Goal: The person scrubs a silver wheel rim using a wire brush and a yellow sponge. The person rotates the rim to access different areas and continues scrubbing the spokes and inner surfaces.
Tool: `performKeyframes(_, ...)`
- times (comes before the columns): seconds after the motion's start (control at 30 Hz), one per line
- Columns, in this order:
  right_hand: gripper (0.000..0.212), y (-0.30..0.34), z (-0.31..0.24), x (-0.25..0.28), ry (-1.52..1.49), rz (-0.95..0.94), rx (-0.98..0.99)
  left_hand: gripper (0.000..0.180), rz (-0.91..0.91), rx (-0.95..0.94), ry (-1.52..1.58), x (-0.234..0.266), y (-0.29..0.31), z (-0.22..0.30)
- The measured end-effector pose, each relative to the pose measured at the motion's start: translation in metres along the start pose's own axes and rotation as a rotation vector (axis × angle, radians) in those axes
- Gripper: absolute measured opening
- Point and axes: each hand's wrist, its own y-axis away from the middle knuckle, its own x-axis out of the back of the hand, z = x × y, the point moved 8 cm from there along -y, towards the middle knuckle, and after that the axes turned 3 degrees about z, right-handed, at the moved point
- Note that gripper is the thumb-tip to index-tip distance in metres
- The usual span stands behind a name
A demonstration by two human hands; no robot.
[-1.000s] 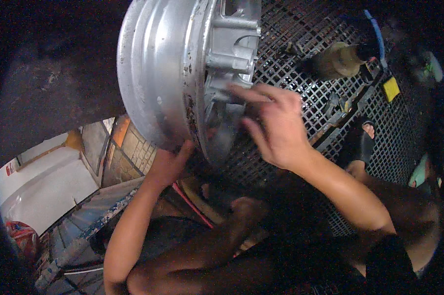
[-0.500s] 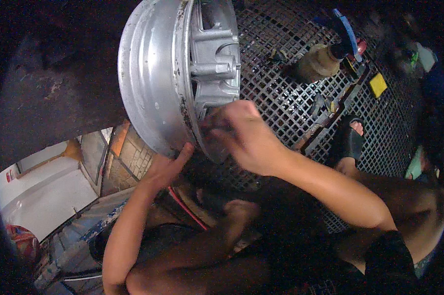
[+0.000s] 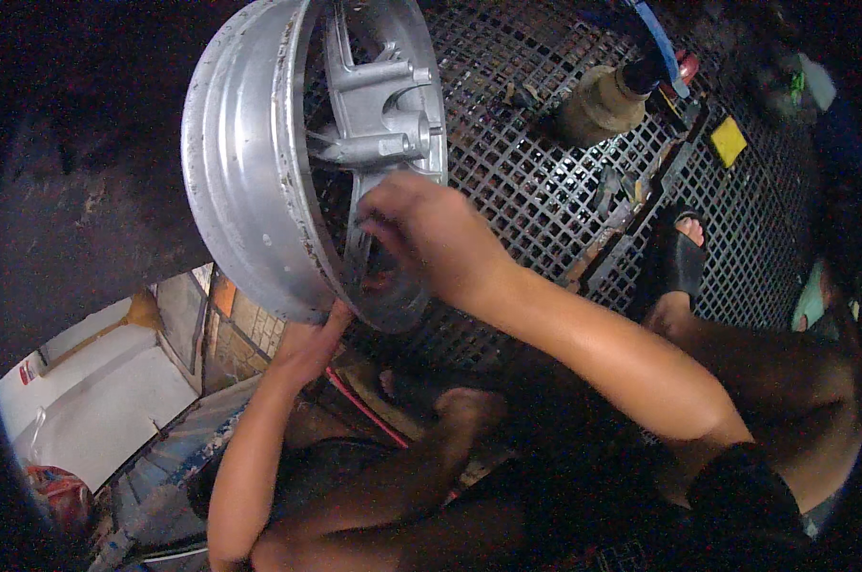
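A silver metal wheel rim [image 3: 245, 172] is held up on its edge, tilted, its spokes and hub posts facing right. My left hand [image 3: 318, 341] grips the lower edge of the rim from below. Its fingers are partly hidden behind the metal, with some fingertips showing inside the rim. At the open face of the wheel, my right hand [image 3: 431, 229] is closed, its fingers curled near the spokes and slightly blurred. Whatever it pinches, if anything, cannot be made out.
Beneath lies a dark floor grating [image 3: 507, 210]. A dirty beige container [image 3: 601, 107] with a blue-handled brush [image 3: 662, 43] stands at the far right, near a yellow block [image 3: 728, 142]. My sandalled foot [image 3: 674, 262] rests on the grating. A white panel [image 3: 116, 400] is at left.
The rim has shifted left and turned, showing more of its inside. My right hand has moved slightly left and up along its face, and the left thumb has gone from the outer edge.
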Motion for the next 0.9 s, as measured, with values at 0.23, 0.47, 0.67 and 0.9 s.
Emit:
performKeyframes(0.23, 0.018, -0.008, -0.001, -0.010, 0.043, -0.191, 0.255, 0.068, 0.020, 0.063, -0.091, 0.006, -0.002, -0.015)
performKeyframes(0.47, 0.023, -0.018, 0.006, -0.009, -0.153, -0.246, 0.206, 0.061, 0.122, -0.095, -0.001, 0.015, -0.010, -0.009)
performKeyframes(0.67, 0.019, -0.022, -0.006, 0.001, 0.053, -0.210, 0.464, 0.046, 0.217, -0.109, -0.010, 0.029, -0.003, 0.013)
performKeyframes(0.9, 0.023, -0.017, -0.018, -0.012, 0.107, -0.171, 0.537, 0.041, 0.109, 0.083, -0.034, 0.030, -0.010, 0.027)
